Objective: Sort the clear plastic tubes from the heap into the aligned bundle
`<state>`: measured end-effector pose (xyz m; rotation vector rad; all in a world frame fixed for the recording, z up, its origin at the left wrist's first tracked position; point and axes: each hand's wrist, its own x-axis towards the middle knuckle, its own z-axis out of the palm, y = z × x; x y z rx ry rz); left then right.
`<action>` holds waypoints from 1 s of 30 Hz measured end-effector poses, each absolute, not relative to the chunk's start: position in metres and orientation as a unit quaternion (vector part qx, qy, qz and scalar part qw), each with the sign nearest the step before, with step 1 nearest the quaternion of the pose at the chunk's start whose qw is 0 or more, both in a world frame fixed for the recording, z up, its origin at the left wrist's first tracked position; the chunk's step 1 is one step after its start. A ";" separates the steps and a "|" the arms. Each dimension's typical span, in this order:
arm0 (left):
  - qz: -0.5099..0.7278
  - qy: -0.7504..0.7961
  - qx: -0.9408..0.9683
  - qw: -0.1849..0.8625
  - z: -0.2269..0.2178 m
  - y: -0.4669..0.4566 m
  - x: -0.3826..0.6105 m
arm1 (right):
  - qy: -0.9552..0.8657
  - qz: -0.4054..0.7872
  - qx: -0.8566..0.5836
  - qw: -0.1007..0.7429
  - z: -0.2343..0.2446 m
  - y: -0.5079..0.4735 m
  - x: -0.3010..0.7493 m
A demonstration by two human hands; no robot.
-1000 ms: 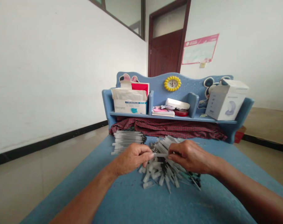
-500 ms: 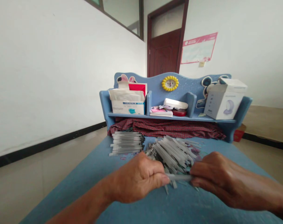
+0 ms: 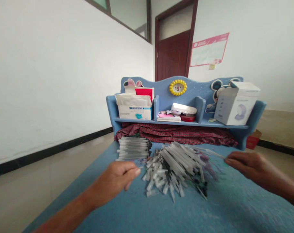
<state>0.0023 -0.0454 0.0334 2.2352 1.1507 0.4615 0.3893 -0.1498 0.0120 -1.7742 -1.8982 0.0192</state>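
Blue tabletop (image 3: 117,216) in the foreground, with both hands above it and apart. The left hand (image 3: 121,178) is narrowed, thumb against curled fingers; blur hides whether anything lies between them. Short translucent pieces (image 3: 158,181) lie scattered at mid-table, fanned along the near left edge of a loose heap of translucent tubes (image 3: 177,158). To the right of this heap, the right hand (image 3: 255,166) pinches one end of a thin translucent strip (image 3: 216,154), which points leftward. Farther left, dark-ended tubes (image 3: 134,148) lie in a row. Behind are a red checked cloth (image 3: 171,133), a blue shelf (image 3: 196,87) and a dark red door (image 3: 173,55).
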 end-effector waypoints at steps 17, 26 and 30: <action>0.152 0.386 0.906 0.079 -0.003 -0.015 0.073 | -0.643 -0.068 -0.761 0.055 0.011 -0.056 0.297; 0.149 0.479 0.865 0.033 0.003 0.010 0.038 | -0.657 -0.015 -0.744 0.124 -0.003 -0.046 0.325; 0.114 0.541 0.833 -0.017 0.006 0.028 0.017 | -0.667 0.021 -0.723 0.177 -0.020 -0.037 0.342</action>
